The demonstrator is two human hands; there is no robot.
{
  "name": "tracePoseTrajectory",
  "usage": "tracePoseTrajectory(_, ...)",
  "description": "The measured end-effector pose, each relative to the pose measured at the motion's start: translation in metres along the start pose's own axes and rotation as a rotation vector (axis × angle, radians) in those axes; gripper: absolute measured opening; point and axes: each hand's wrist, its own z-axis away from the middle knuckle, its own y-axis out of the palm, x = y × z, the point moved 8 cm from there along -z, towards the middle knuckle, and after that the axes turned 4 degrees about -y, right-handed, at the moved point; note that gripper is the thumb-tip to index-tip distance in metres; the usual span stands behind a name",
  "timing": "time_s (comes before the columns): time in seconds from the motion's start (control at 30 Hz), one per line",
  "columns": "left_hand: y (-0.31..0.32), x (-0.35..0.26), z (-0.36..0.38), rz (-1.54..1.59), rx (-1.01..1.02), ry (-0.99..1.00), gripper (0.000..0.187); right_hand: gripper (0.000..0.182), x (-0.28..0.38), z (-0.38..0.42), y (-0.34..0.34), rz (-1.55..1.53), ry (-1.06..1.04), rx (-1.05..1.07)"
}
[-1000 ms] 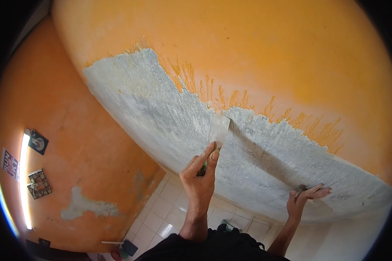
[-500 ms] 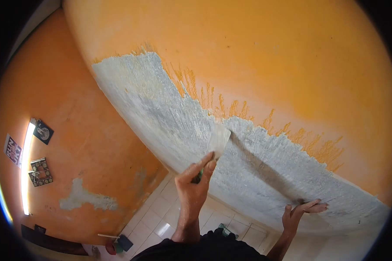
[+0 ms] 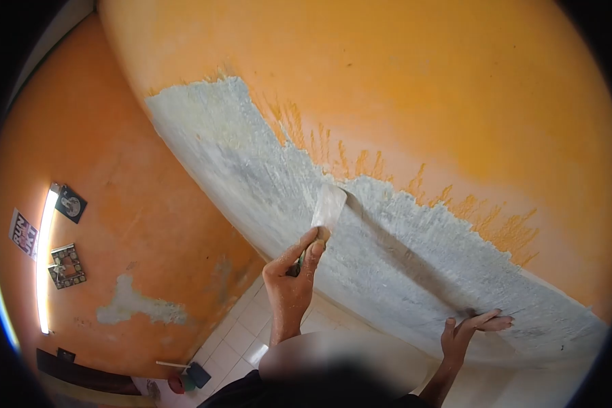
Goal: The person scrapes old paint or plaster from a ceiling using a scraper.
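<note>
My left hand [image 3: 290, 282] is closed around the handle of a putty knife [image 3: 330, 207], mostly hidden by my fingers. Its wide pale blade lies against the grey bared strip of wall [image 3: 401, 238], the tip close to the ragged paint edge. Above that edge is the orange-painted wall [image 3: 415, 88], with drip-like scratched marks along it. Lower right, my right hand [image 3: 466, 333] rests on the grey surface, fingers stretched out to the right and thumb apart. It holds nothing.
On the left orange wall [image 3: 136, 224] are a lit tube lamp [image 3: 45, 262], small pictures and a bare grey patch [image 3: 139, 306]. Below are white floor tiles [image 3: 238, 336] and a dark blue dustpan-like thing [image 3: 198, 375]. A blurred shape covers the bottom middle.
My left hand and the putty knife have moved slightly left and up along the grey strip. My right hand stays in place. A blurred shape has appeared at the bottom.
</note>
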Motion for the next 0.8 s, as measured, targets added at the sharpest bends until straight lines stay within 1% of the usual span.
tracePoseTrajectory(0.07, 0.003, -0.016, -0.007, -0.019, -0.033, 0.041, 0.025, 0.114, 0.000, 0.003, 0.000, 0.017, 0.001, 0.033)
tracePoseTrajectory(0.1, 0.000, -0.023, -0.007, -0.095, -0.041, 0.005, 0.025, 0.114, 0.001, 0.002, -0.001, 0.028, 0.006, 0.045)
tracePoseTrajectory(0.2, -0.010, -0.007, -0.002, -0.101, 0.035, -0.018, 0.025, 0.115, 0.005, -0.001, -0.004, 0.095, 0.006, 0.077)
tracePoseTrajectory(0.23, -0.010, 0.003, -0.001, -0.086, 0.021, -0.015, 0.025, 0.115, 0.007, -0.001, -0.003, 0.116, 0.010, 0.093)
tracePoseTrajectory(0.3, -0.005, -0.008, -0.006, -0.106, 0.008, -0.010, 0.024, 0.115, 0.007, -0.001, -0.001, 0.111, 0.019, 0.112)
tracePoseTrajectory(0.33, -0.005, -0.011, -0.008, -0.114, -0.003, -0.010, 0.024, 0.116, 0.004, 0.001, 0.003, 0.030, 0.013, 0.114)
tracePoseTrajectory(0.43, -0.008, -0.005, -0.007, -0.079, 0.023, 0.117, 0.025, 0.116, 0.005, 0.005, 0.001, 0.064, 0.026, 0.146)
tracePoseTrajectory(0.53, -0.011, 0.001, -0.003, -0.144, 0.021, 0.100, 0.025, 0.116, -0.013, 0.003, 0.012, -0.021, 0.044, 0.190)
tracePoseTrajectory(0.63, -0.011, -0.024, -0.010, -0.153, 0.008, 0.079, 0.025, 0.116, -0.025, 0.013, 0.031, -0.149, 0.070, 0.269)
tracePoseTrajectory(0.73, -0.006, -0.017, -0.003, -0.151, 0.037, 0.196, 0.025, 0.115, -0.020, 0.011, 0.026, -0.263, 0.074, 0.118)
tracePoseTrajectory(0.77, -0.007, -0.015, -0.001, -0.172, 0.025, 0.138, 0.026, 0.115, -0.018, 0.009, 0.024, -0.291, 0.072, 0.069)
tracePoseTrajectory(0.8, -0.003, -0.020, -0.007, -0.153, 0.030, 0.140, 0.026, 0.115, -0.018, 0.008, 0.024, -0.309, 0.071, 0.034)
